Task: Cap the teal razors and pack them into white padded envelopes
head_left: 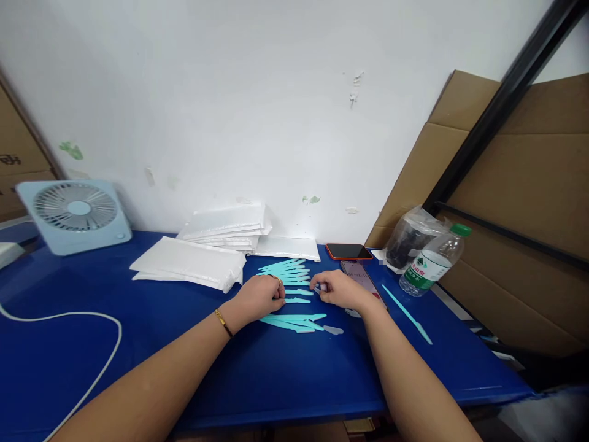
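Several teal eyebrow razors point(288, 270) lie in a fanned row on the blue table. My left hand point(261, 297), wearing a ring and a gold bracelet, is closed over the handle end of an eyebrow razor point(298, 301); its hidden fingertips appear to pinch it. To the right, my right hand point(341, 290) pinches a small clear blade cap point(322, 287) near the razors' blade ends. Closer to me lies a second group of teal razors point(294, 321), with a loose clear cap point(333, 330) beside it. Another cap point(353, 313) is partly hidden by my right wrist.
White padded packets point(193, 261) are stacked against the wall. A phone point(356, 274) and an orange-edged phone point(348, 252) lie behind my right hand. A single razor point(407, 314), a water bottle point(432, 261) and a bagged dark item point(409, 239) are rightward; a fan point(78, 215) and cable point(87, 314) leftward.
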### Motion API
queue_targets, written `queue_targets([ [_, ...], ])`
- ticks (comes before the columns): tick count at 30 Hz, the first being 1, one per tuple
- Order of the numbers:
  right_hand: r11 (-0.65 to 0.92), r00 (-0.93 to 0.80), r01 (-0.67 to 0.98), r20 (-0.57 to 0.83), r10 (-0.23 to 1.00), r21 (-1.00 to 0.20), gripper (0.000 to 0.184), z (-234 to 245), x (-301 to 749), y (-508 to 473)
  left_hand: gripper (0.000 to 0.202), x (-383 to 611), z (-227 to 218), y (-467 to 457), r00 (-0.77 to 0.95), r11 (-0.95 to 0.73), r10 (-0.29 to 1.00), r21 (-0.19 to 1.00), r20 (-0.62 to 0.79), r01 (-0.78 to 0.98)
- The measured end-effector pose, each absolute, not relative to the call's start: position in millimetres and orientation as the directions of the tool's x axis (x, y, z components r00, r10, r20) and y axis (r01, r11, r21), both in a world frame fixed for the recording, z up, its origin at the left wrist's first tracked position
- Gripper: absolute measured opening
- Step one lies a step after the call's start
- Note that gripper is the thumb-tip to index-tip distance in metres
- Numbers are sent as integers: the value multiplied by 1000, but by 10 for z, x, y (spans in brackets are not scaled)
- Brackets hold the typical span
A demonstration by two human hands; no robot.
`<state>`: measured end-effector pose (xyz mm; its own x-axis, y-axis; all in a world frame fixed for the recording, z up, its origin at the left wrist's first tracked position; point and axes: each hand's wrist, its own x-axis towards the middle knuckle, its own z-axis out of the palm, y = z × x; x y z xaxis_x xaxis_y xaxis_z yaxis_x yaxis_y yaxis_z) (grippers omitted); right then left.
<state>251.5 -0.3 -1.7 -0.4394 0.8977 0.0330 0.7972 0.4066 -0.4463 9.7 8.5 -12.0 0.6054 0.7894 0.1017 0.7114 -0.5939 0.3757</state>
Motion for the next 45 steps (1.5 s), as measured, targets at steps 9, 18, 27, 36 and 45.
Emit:
queue_targets([
  [9, 279, -426, 743, -110, 898, -608, 25, -36, 2677, 37, 13, 79, -147, 83, 607, -600, 788, 344, 100, 722],
  [18, 402, -518, 740, -77, 852, -539, 18, 1, 2593, 42, 12, 77, -168, 99, 604, -595, 791, 352, 97, 723],
  [27, 441, -530, 725, -20, 848, -529, 14, 54, 2537, -20, 12, 75, -186, 106, 599, -591, 794, 355, 99, 724],
  [36, 405, -513, 744, -66, 856, -531, 15, 35, 2577, 17, 12, 71, -188, 110, 589, -574, 804, 370, 83, 731],
  [45, 452, -528, 734, -7, 849, -507, 14, 61, 2527, -10, 13, 66, -164, 108, 587, -564, 807, 385, 68, 731],
])
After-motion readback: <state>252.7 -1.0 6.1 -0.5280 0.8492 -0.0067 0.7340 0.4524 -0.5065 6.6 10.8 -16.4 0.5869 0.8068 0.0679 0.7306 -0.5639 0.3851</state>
